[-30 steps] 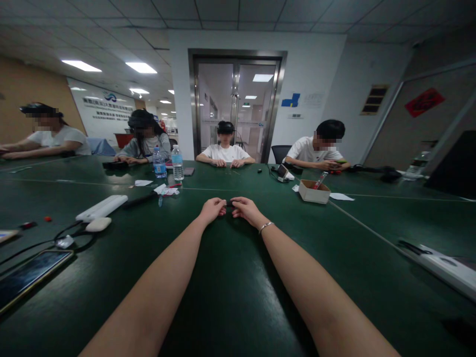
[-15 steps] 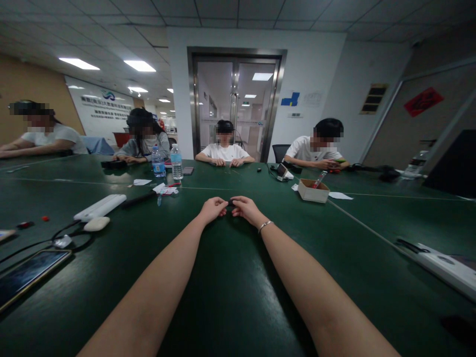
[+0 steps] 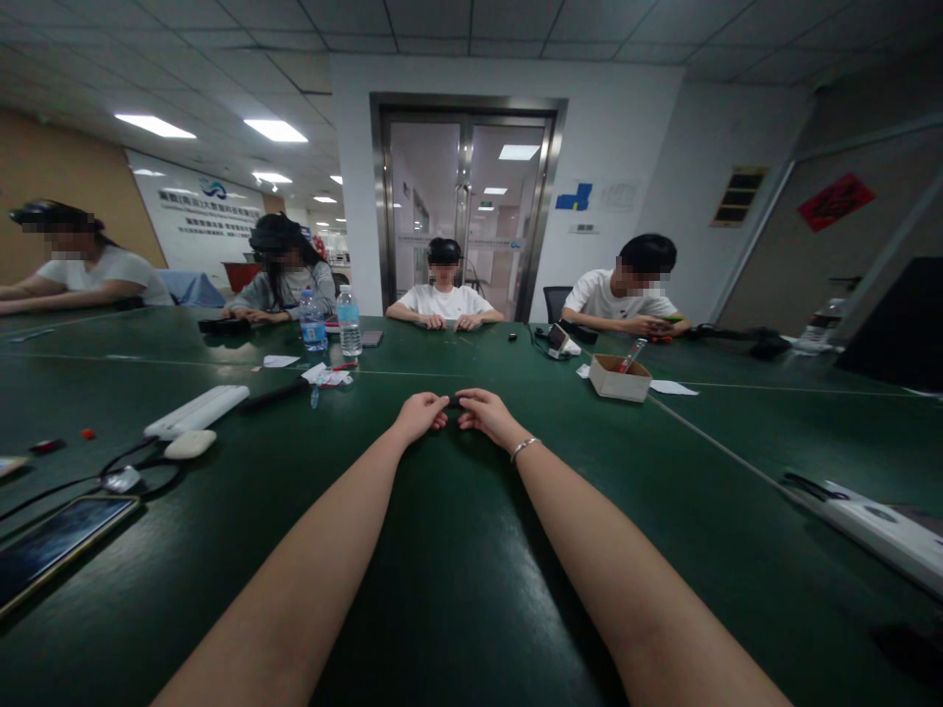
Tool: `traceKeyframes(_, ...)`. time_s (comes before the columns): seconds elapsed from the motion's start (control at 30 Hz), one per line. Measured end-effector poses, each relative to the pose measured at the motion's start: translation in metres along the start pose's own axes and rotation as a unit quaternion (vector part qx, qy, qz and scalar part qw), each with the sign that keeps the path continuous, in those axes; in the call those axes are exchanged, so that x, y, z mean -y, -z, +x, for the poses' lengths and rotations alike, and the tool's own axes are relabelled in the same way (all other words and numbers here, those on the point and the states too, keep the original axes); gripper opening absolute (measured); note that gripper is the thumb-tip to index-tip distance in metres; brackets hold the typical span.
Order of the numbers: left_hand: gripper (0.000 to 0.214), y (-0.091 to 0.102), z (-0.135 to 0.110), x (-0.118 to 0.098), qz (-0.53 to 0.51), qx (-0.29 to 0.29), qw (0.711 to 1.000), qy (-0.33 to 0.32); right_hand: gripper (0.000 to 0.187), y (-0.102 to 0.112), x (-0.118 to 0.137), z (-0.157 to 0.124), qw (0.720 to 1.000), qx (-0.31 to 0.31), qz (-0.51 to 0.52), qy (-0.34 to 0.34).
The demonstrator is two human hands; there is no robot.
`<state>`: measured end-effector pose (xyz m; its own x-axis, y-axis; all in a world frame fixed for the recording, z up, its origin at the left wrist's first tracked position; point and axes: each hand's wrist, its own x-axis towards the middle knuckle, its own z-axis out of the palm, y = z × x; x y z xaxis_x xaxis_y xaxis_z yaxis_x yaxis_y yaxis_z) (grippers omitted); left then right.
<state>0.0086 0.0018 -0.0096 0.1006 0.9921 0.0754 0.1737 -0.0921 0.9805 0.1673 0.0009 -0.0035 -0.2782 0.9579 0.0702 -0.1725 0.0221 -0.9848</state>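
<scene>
Both my arms stretch forward over the dark green table (image 3: 442, 550). My left hand (image 3: 422, 416) and my right hand (image 3: 486, 416) almost meet near its middle. Between their fingertips is a small dark object (image 3: 454, 402), too small and too covered to name. The fingers of my right hand pinch one side of it, and a silver bracelet (image 3: 525, 449) circles that wrist. My left thumb and fingers are pressed together at its other side.
A small open box (image 3: 620, 381) with a pen-like item stands right of my hands. Two water bottles (image 3: 349, 322) stand beyond, left. At left lie a phone (image 3: 63, 545), a white power strip (image 3: 197, 411) and cables. Another white strip (image 3: 884, 530) lies right. Several people sit across the table.
</scene>
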Motion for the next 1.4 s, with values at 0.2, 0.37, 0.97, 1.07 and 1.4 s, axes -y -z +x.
traceKeyframes(0.2, 0.034, 0.0009, 0.0034, 0.0039, -0.001, 0.0, 1.0, 0.001, 0.015, 0.0001, 0.0007, -0.0008, 1.0, 0.003, -0.004, 0.001)
traceKeyframes(0.37, 0.035, 0.0022, 0.0063, 0.0077, 0.004, 0.006, 1.0, -0.011, 0.015, 0.0, 0.001, -0.0011, 1.0, 0.011, 0.0, 0.005)
traceKeyframes(0.97, 0.029, 0.0021, 0.0027, 0.0011, 0.034, -0.004, 0.999, 0.009, 0.022, 0.003, -0.0053, 0.0023, 0.999, 0.028, 0.001, 0.031)
traceKeyframes(1.07, 0.03, 0.002, 0.0027, 0.001, 0.043, -0.005, 0.999, 0.011, 0.024, 0.0039, -0.0063, 0.0026, 0.999, 0.033, 0.001, 0.036)
traceKeyframes(1.4, 0.034, 0.0029, 0.005, 0.004, 0.054, -0.004, 0.999, 0.0, 0.027, 0.0054, -0.0068, 0.0018, 0.998, 0.035, -0.012, 0.041)
